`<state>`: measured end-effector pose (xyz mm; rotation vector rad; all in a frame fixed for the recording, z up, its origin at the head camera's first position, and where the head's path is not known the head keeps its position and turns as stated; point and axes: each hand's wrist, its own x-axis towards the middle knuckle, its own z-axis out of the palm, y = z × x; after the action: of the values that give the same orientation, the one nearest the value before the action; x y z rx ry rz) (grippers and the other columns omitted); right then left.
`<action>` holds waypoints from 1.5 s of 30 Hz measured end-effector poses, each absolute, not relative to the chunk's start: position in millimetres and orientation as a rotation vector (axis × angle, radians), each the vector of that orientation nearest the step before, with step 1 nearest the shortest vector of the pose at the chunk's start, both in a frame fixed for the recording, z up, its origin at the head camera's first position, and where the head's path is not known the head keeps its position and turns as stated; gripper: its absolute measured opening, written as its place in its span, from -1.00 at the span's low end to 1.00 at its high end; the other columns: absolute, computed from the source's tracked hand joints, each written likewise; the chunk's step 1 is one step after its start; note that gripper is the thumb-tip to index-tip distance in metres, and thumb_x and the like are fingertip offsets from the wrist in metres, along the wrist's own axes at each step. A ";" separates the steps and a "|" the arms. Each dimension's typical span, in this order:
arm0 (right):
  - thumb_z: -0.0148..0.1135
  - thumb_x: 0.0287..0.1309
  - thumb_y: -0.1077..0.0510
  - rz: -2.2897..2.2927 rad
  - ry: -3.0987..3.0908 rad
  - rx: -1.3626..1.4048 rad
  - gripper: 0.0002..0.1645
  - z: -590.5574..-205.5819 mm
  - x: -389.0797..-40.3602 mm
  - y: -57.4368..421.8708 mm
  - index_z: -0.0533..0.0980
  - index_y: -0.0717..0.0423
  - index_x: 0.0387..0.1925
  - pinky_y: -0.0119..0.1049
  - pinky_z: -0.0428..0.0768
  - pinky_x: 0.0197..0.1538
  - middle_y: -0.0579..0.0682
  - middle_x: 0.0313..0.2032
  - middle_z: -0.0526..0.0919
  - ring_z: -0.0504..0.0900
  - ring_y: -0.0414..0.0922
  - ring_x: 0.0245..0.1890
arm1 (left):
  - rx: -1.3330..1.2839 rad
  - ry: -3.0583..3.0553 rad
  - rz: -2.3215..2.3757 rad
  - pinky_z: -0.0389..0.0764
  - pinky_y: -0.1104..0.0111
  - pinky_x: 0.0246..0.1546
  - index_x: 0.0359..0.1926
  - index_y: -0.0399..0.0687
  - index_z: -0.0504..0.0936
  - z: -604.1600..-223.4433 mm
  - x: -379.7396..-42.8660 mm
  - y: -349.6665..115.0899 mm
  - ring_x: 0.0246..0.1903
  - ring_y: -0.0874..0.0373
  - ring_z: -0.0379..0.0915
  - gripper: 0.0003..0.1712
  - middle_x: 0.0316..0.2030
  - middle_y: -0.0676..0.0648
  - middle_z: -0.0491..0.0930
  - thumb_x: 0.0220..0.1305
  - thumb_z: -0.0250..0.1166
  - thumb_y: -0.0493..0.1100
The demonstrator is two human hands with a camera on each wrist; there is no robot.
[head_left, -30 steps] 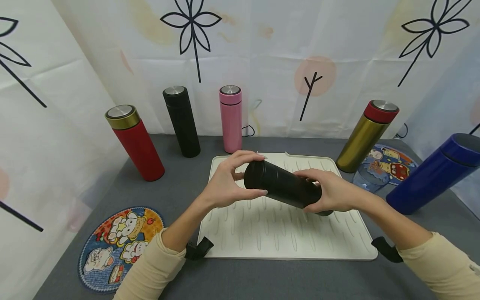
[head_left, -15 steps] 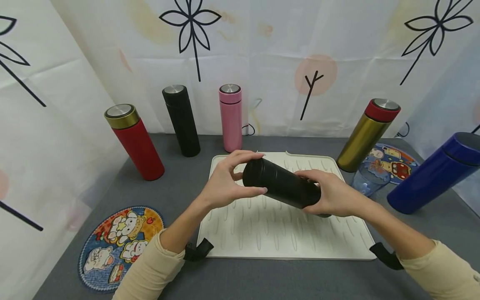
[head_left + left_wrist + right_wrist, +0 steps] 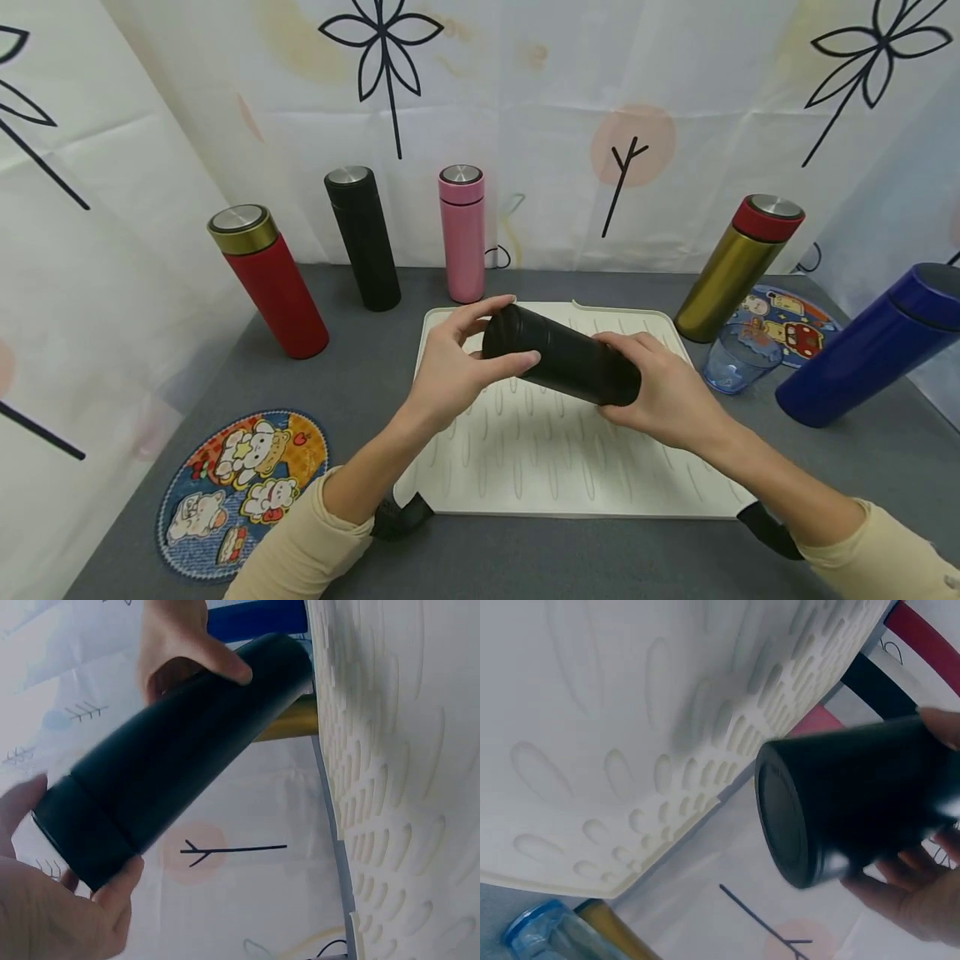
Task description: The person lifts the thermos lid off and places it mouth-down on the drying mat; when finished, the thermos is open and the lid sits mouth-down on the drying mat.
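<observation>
A black thermos (image 3: 566,354) is held in the air, tilted, above the cream draining mat (image 3: 540,475). My left hand (image 3: 450,358) grips its upper-left end, with fingers over the top and the thumb across the near side. In the left wrist view, that hand (image 3: 60,907) is around the cap (image 3: 86,832), below a seam line. My right hand (image 3: 660,387) grips the thermos near its lower-right end. The flat round base (image 3: 780,814) shows in the right wrist view, apart from the mat.
A red thermos (image 3: 276,292), another black thermos (image 3: 365,242) and a pink one (image 3: 462,237) stand behind and left. At right are a gold thermos (image 3: 731,275), a clear blue cup (image 3: 738,360) and a blue thermos (image 3: 862,350). Cartoon placemats (image 3: 243,496) lie left and far right.
My left thumb has moved up across the cap end, while its fingers have shifted slightly. The held thermos and my right hand have risen a little. The standing bottles stay put.
</observation>
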<state>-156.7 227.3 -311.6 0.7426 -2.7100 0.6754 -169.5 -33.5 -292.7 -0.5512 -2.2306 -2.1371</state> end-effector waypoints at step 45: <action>0.61 -0.26 -0.01 0.978 -3.061 0.959 -0.02 -298.2 -155.3 244.7 0.38 0.24 0.22 0.01 0.62 -0.09 0.07 -0.01 0.58 0.55 0.04 -0.07 | -1.392 -2.332 -1.823 0.53 0.20 0.06 0.25 -0.27 0.45 -293.0 -196.7 -64.8 0.13 0.07 0.35 -0.19 0.15 -0.07 0.41 -0.11 0.53 -0.41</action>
<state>-155.3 244.7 -298.2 0.9592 -3.0609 0.9780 -196.7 -64.8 -293.0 -1.3919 -2.3318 -1.8228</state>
